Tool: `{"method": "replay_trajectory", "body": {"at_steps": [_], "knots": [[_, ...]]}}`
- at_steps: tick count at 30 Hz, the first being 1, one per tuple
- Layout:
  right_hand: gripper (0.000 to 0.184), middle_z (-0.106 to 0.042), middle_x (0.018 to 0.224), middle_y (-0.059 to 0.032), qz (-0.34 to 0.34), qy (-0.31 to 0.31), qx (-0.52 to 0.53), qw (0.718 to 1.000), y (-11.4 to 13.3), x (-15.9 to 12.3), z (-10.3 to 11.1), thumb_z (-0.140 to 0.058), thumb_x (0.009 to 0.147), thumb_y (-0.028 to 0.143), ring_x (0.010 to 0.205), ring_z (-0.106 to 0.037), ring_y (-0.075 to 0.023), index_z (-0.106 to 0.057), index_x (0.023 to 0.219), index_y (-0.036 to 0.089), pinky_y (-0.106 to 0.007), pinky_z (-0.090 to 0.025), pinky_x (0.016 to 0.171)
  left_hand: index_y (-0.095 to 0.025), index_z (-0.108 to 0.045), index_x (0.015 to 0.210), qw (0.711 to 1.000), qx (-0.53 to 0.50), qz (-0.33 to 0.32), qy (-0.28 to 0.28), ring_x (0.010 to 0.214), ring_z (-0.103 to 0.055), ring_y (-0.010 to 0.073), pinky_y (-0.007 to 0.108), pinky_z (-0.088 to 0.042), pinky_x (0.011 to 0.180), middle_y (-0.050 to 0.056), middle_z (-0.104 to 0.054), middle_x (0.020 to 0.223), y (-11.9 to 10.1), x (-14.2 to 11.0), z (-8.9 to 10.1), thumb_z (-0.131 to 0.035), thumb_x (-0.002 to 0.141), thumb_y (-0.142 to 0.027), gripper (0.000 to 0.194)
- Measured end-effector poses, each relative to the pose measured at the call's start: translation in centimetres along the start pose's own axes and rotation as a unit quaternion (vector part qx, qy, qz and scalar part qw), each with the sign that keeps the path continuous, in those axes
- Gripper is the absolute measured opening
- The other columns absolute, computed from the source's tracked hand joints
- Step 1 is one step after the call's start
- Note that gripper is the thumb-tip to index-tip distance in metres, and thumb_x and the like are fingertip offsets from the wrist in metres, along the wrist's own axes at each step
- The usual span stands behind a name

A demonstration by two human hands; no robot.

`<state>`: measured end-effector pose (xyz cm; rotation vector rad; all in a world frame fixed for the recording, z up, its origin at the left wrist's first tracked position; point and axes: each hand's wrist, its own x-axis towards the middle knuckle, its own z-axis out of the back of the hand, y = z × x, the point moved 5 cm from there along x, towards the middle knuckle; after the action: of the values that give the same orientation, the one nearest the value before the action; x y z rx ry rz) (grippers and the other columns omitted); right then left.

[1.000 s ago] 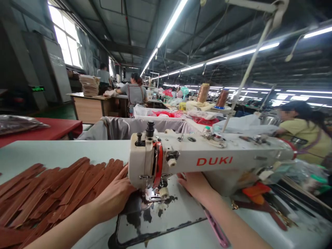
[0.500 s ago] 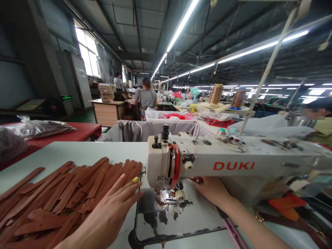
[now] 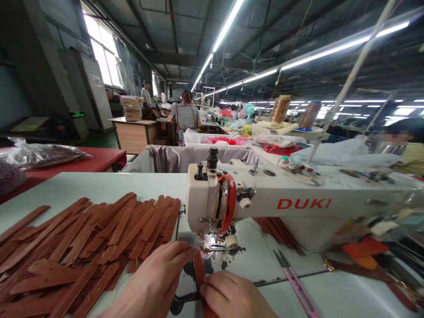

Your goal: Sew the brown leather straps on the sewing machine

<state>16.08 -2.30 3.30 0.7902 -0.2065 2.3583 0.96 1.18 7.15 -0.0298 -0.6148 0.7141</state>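
1 narrow brown leather strap [image 3: 199,270], both hands [image 3: 195,289] pinching

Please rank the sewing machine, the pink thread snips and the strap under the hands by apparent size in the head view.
1. Sewing machine, by far the largest.
2. Pink thread snips.
3. Brown strap held by both hands; it looks smaller, but the hands hide part of it, so its rank against the snips is unsure.

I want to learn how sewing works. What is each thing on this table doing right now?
Left hand: resting on the brown strap, fingers bent.
Right hand: pinching the strap.
Brown strap: flat, its end under the presser foot.
Sewing machine: upright, with the strap at its foot.
Pile of straps: loose, fanned out on the table's left.
Pink snips: lying flat, untouched.
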Motion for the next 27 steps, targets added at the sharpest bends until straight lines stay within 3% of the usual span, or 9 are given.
{"method": "replay_trajectory", "body": {"at_steps": [3,8,18,24,27], "knots": [[0.029,-0.065,0.068,-0.0012,-0.006,-0.003,-0.045,0.999,-0.8,0.6,-0.4,-0.042,0.093,0.011,0.058,-0.061,-0.0151,-0.065,0.077,0.017,-0.025,-0.049,0.051,-0.020,-0.057,0.117,0.999,0.020,-0.041,0.013,0.093,-0.071,0.0155,0.023,-0.059,0.082,0.005,-0.072,0.108,-1.4,0.1,-0.8,-0.037,0.077,-0.002,0.048],[0.017,-0.067,0.072,-0.0022,-0.025,-0.022,-0.075,0.997,-1.0,-0.2,-1.6,-0.050,0.085,0.010,0.059,-0.059,-0.0159,-0.065,0.082,0.018,-0.027,-0.042,0.047,-0.013,-0.053,0.118,0.992,0.075,-0.099,0.022,0.103,-0.068,0.0191,0.026,-0.056,0.091,0.010,-0.072,0.113,-1.6,0.0,-2.6,-0.041,0.069,-0.003,0.052],[0.022,-0.065,0.070,-0.0017,-0.040,-0.039,-0.046,0.997,-1.6,0.1,-1.7,-0.046,0.086,0.007,0.058,-0.058,-0.0160,-0.065,0.078,0.018,-0.028,-0.043,0.052,-0.014,-0.054,0.117,0.996,0.039,-0.082,0.010,0.110,-0.063,0.0179,0.029,-0.046,0.105,0.009,-0.070,0.110,-1.4,0.4,-2.5,-0.040,0.072,0.000,0.049],[0.022,-0.067,0.076,-0.0030,-0.048,-0.005,0.003,0.999,-2.2,-0.7,-2.0,-0.046,0.091,0.014,0.066,-0.061,-0.0166,-0.068,0.089,0.016,-0.028,-0.047,0.058,-0.014,-0.052,0.116,0.992,0.089,-0.089,-0.013,0.098,-0.066,0.0160,0.023,-0.046,0.103,0.006,-0.071,0.105,-1.8,0.9,-2.4,-0.038,0.069,0.001,0.051],[0.025,-0.065,0.070,-0.0030,-0.028,-0.022,-0.002,0.999,-2.1,-0.5,-1.9,-0.044,0.091,0.015,0.061,-0.058,-0.0165,-0.068,0.082,0.016,-0.029,-0.046,0.053,-0.018,-0.053,0.115,0.994,0.076,-0.073,0.002,0.095,-0.067,0.0153,0.019,-0.048,0.098,0.005,-0.072,0.104,-1.3,0.5,-2.6,-0.039,0.071,0.000,0.050]]}}
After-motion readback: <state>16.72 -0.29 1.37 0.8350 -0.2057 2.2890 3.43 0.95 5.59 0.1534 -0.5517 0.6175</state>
